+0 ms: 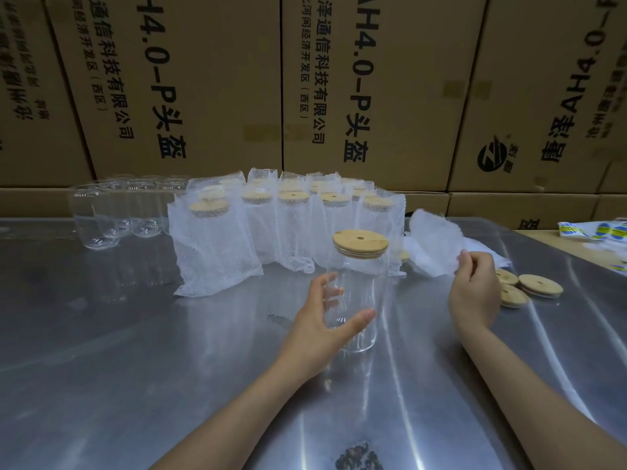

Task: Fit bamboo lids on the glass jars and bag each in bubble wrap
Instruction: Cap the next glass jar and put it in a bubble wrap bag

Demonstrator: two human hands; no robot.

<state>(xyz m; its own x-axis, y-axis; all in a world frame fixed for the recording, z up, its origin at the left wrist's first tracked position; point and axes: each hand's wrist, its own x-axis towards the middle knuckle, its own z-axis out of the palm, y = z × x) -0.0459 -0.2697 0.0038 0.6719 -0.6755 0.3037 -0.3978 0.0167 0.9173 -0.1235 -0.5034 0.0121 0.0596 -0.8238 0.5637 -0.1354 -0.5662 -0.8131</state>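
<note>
A clear glass jar stands upright on the steel table, with a round bamboo lid seated on its mouth. My left hand curls round the jar's lower half, thumb in front and fingers behind the glass. To the right, my right hand pinches the corner of a bubble wrap bag from a loose pile. Loose bamboo lids lie just right of that hand.
Several lidded jars in bubble wrap bags stand in rows at the back. Bare glass jars cluster at the back left. Stacked cardboard boxes wall off the far side. A sticker sheet lies at the far right.
</note>
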